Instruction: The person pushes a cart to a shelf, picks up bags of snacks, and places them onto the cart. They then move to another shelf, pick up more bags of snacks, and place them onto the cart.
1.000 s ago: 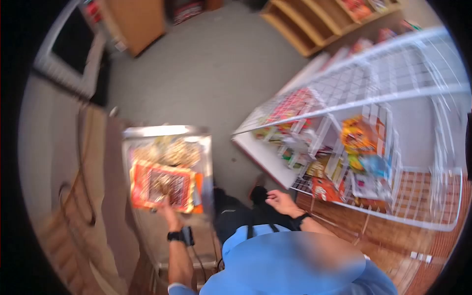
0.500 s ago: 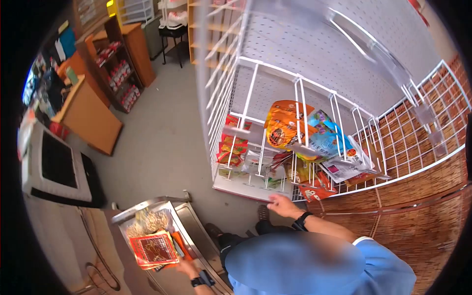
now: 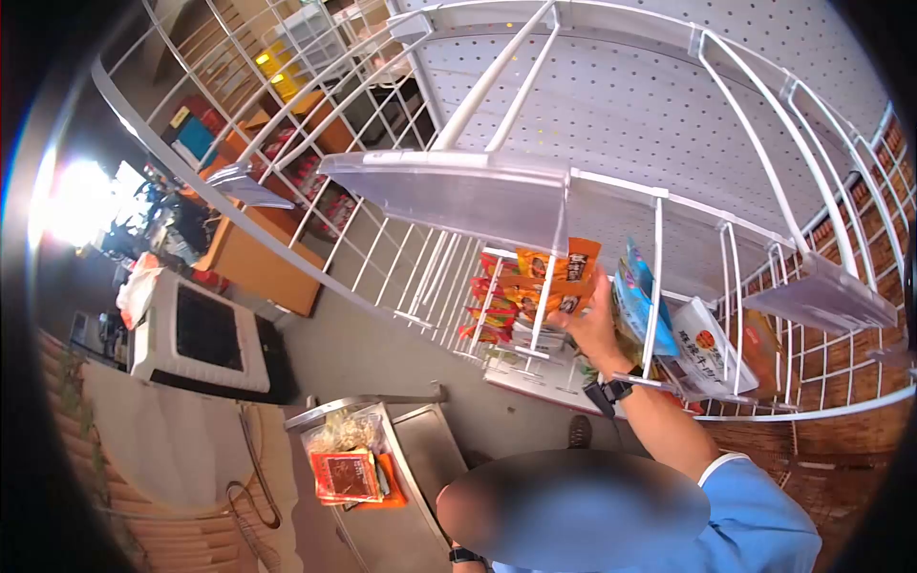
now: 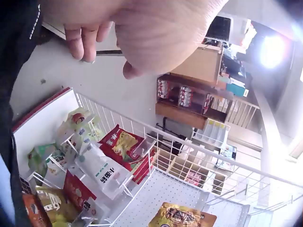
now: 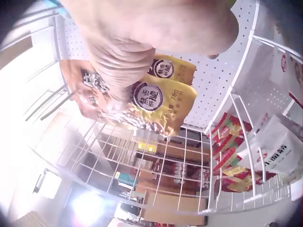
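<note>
My right hand (image 3: 592,329) reaches in among the hooks of a white wire rack and pinches an orange snack pouch (image 3: 573,267). In the right wrist view the thumb lies across the front of the pouch (image 5: 163,106), and another yellow pouch (image 5: 182,70) shows behind it. A blue pouch (image 3: 642,296) and a white pouch (image 3: 709,349) hang to the right of this hand. My left hand (image 4: 147,35) hangs with loose fingers and nothing in it; in the head view it is mostly hidden low beside the body.
A metal cart (image 3: 425,449) at lower left carries a red-framed packet (image 3: 346,476) and a clear bag (image 3: 346,432). Clear plastic label holders (image 3: 458,196) jut from the rack hooks. A wire side panel (image 3: 315,205) stands left, with a white-framed appliance (image 3: 205,325) beyond.
The view has swung toward the rack and come closer. My right hand has risen from beside the body to the orange pouches. My left hand has left the packets on the cart.
</note>
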Demonstrator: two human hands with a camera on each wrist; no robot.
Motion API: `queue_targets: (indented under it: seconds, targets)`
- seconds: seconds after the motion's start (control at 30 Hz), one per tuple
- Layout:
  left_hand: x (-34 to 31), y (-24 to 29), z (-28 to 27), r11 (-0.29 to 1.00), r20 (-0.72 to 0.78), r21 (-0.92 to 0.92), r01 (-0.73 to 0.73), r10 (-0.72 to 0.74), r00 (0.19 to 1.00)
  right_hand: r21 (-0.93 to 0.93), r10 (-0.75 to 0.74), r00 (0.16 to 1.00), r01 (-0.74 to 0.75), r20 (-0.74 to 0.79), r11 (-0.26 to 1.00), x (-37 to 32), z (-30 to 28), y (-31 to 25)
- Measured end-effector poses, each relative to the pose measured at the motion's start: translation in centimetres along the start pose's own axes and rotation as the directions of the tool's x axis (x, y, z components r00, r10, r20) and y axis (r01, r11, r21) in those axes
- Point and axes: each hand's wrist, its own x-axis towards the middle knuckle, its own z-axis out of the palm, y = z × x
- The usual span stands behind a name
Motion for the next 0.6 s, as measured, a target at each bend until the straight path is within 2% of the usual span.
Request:
queue_targets:
  seconds: [0.03, 0.07, 0.1, 0.17, 0.2, 0.27, 0.3, 0.37, 0.4, 0.43, 0.5, 0.53, 0.57, 0.6]
  targets:
    - [-0.8, 0.4, -0.1, 1.000, -0.005, 0.012, 0.009, -0.009, 1.000, 0.018, -0.095, 0.995, 0.095, 0.014, 0.995, 0.8, 0.3, -2.0]
    - [-1.3, 0.4, -0.5, 1.000, -0.003, 0.016, 0.008, -0.008, 1.000, 0.126, -0.101, 0.992, 0.090, 0.082, 0.988, 1.4, 0.8, -4.6]
    - [-1.5, 0.6, -0.8, 1.000, 0.007, 0.021, 0.006, -0.007, 1.000, 0.015, -0.100, 0.993, 0.099, 0.058, 0.995, 1.6, 0.9, -4.8]
    - [-1.4, 1.0, -1.5, 1.000, 0.027, 0.021, 0.016, -0.016, 1.000, 0.135, -0.075, 0.982, 0.052, 0.174, 0.989, 2.1, 1.2, -3.9]
    - [-1.0, 1.4, -1.9, 0.999, 0.052, 0.025, 0.039, -0.040, 0.998, 0.146, -0.090, 0.982, 0.066, 0.164, 0.987, 1.8, 1.6, -4.4]
    - [0.1, 2.3, -2.4, 0.998, 0.064, 0.031, 0.045, -0.047, 0.997, 0.000, -0.048, 0.994, 0.048, 0.100, 0.999, -0.2, 2.3, -5.6]
    - [0.2, 2.9, -2.4, 0.998, 0.056, 0.027, 0.052, -0.054, 0.997, -0.001, -0.055, 0.994, 0.056, 0.095, 0.998, -0.9, 2.6, -6.4]
    - [1.1, 4.1, -2.4, 0.999, 0.075, 0.040, 0.034, -0.037, 0.996, 0.162, 0.117, 0.987, -0.133, 0.106, 0.978, -2.3, 3.3, -7.8]
    - [1.3, 4.7, -2.4, 0.998, 0.083, 0.055, 0.022, -0.026, 0.996, 0.159, 0.056, 0.993, -0.072, 0.104, 0.985, -3.2, 3.7, -8.0]
    - [1.6, 5.1, -2.5, 0.998, 0.080, 0.050, 0.036, -0.040, 0.996, 0.146, 0.062, 0.992, -0.078, 0.111, 0.986, -4.0, 3.5, -6.5]
    - [2.1, 5.9, -2.3, 0.997, 0.149, 0.072, -0.019, 0.008, 0.989, -0.087, -0.201, 0.927, 0.240, 0.316, 0.967, -5.3, 2.8, -2.5]
    - [2.0, 6.4, -2.0, 0.998, 0.137, 0.055, -0.001, -0.006, 0.991, 0.074, 0.060, 0.964, -0.082, 0.259, 0.994, -7.2, 3.8, -8.5]
    - [1.7, 7.0, -1.6, 0.998, 0.195, 0.054, 0.009, -0.019, 0.981, 0.058, 0.069, 0.956, -0.089, 0.287, 0.994, -8.4, 4.3, -9.9]
    - [1.3, 7.5, -1.0, 0.999, 0.245, 0.047, 0.015, -0.026, 0.969, 0.246, 0.070, 0.974, -0.124, 0.217, 0.961, -10.1, 4.9, -10.4]
